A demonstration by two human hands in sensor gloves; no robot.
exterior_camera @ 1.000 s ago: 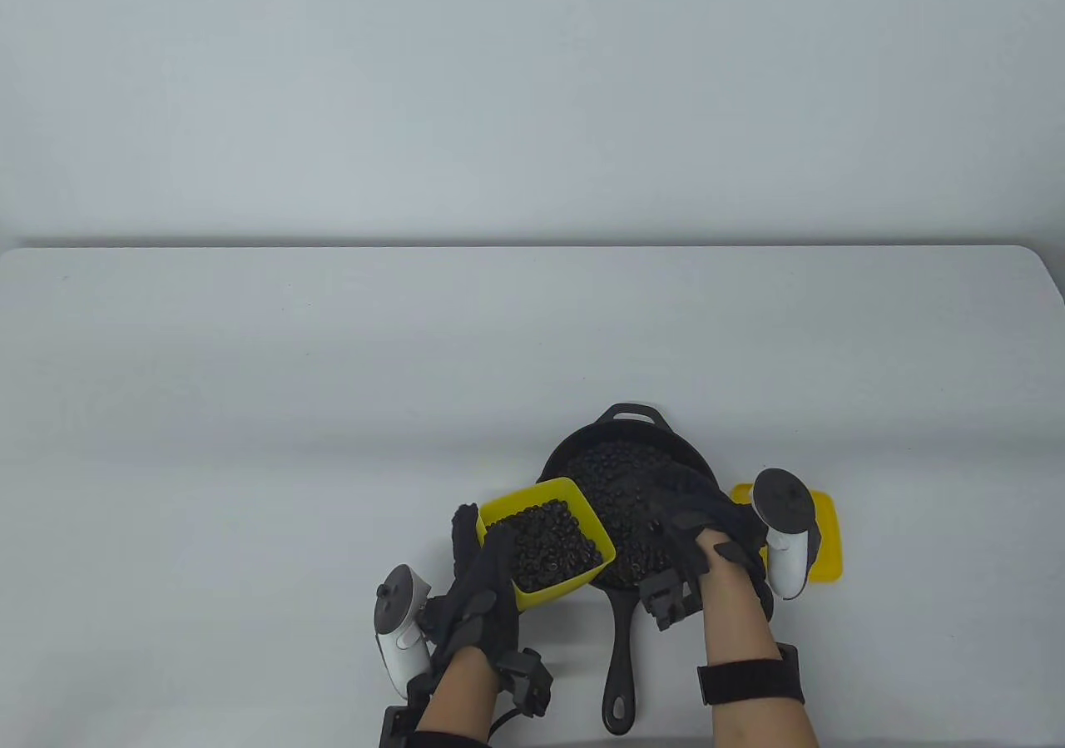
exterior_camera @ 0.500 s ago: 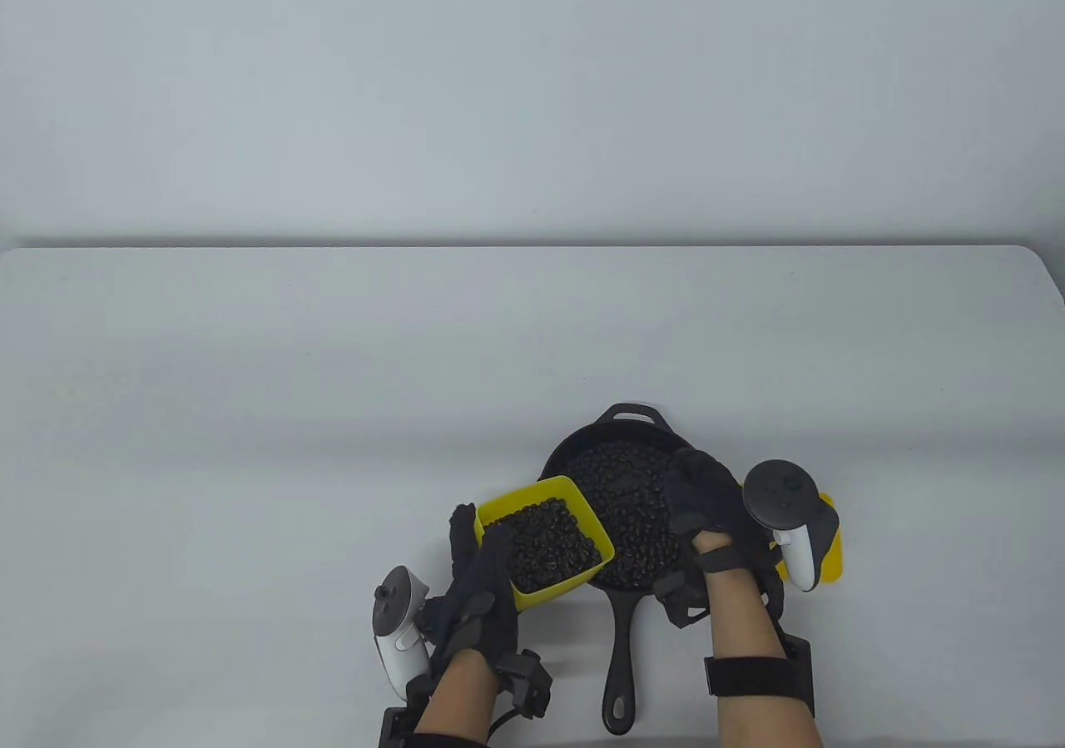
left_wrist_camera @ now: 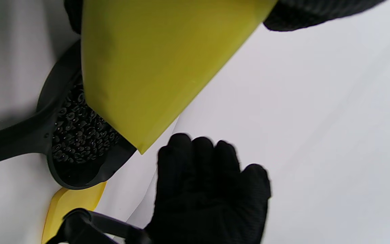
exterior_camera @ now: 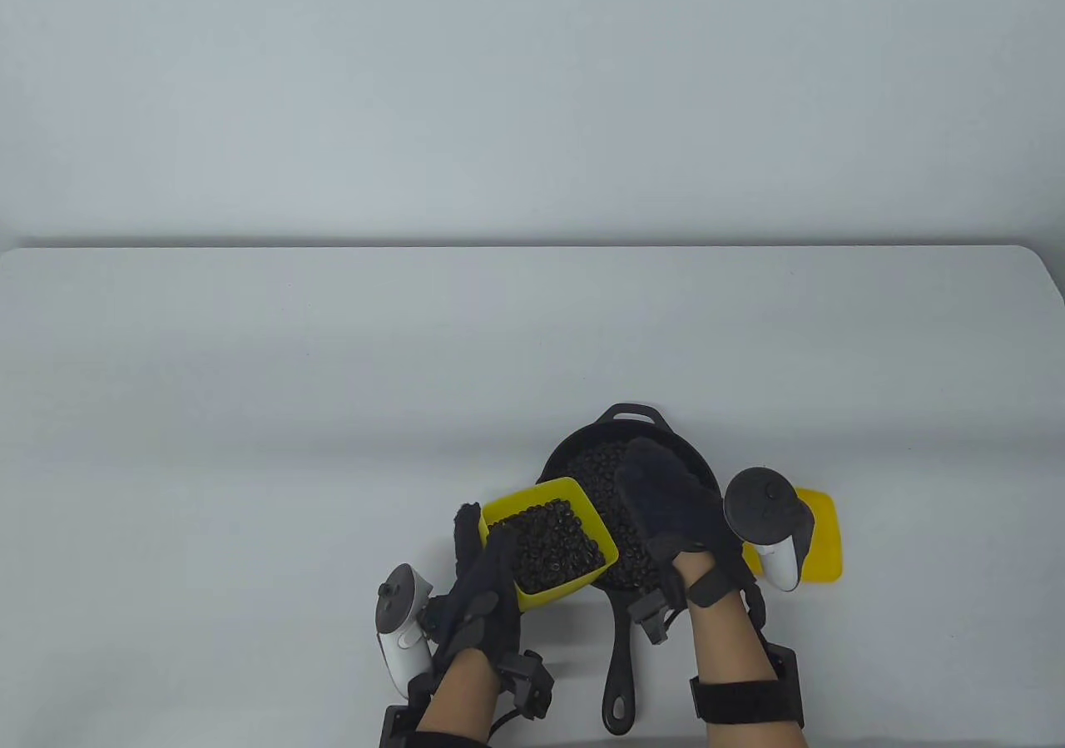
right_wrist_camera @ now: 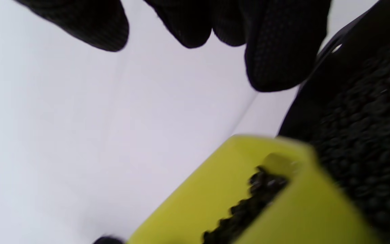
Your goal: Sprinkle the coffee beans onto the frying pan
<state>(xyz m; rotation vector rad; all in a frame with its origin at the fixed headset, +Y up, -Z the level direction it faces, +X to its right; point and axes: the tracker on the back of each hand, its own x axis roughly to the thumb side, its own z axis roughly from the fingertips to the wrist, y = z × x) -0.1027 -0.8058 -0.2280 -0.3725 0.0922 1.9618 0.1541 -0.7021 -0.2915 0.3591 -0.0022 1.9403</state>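
**A:** Table view first. Where's everything sitting?

**B:** The black cast-iron frying pan (exterior_camera: pixel 630 515) sits near the table's front edge, long handle pointing back at the person, dark coffee beans (exterior_camera: pixel 601 469) already covering its floor. The left hand (exterior_camera: pixel 482 594) grips the yellow square plastic tub of beans (exterior_camera: pixel 549 542), fingers wrapped round its near-left corner, tub overlapping the pan's left rim. The right hand (exterior_camera: pixel 666 502) hovers flat over the pan, fingers relaxed and straight, grasping nothing I can make out. So the tub lies just left of those fingertips.

**A:** Left wrist view?

**B:** The tub's yellow underside hangs above the pan's edge; the right hand is spread open, palm showing.

**A:** Right wrist?

**B:** Blurry. Its fingers (right_wrist_camera: pixel 283 44) hang loose, with the tub's beans below them and the pan to the right. I'd guess the next scoop is the right hand's.
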